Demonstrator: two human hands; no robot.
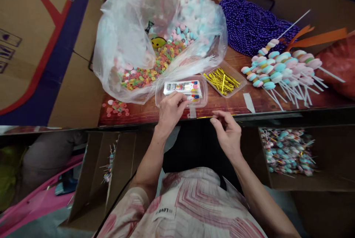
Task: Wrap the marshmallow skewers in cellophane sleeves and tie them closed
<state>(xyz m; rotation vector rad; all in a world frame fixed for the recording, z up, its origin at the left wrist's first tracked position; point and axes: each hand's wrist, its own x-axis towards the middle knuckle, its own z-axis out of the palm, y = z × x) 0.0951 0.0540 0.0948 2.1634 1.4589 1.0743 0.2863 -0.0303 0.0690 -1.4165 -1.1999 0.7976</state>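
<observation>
My left hand (172,111) is over a clear plastic tray (205,95) of flat printed wrappers (181,87). Its thumb and fingertips are pinched together at the edge of a wrapper. By the table's front edge, my right hand (227,131) has thumb and fingers closed around a thin gold twist tie (205,117), which sticks out to both sides. Behind that hand lies a second clear tray (240,84), filled with loose gold twist ties (222,81).
A large clear bag (111,42) holds ring candies (163,60) and marshmallows (196,12). Marshmallow skewers (277,68) are piled at right, near purple bead strings (249,23). Loose pink candies (118,108) lie at left. Below the table, cardboard boxes (332,156) hold wrapped skewers (290,153).
</observation>
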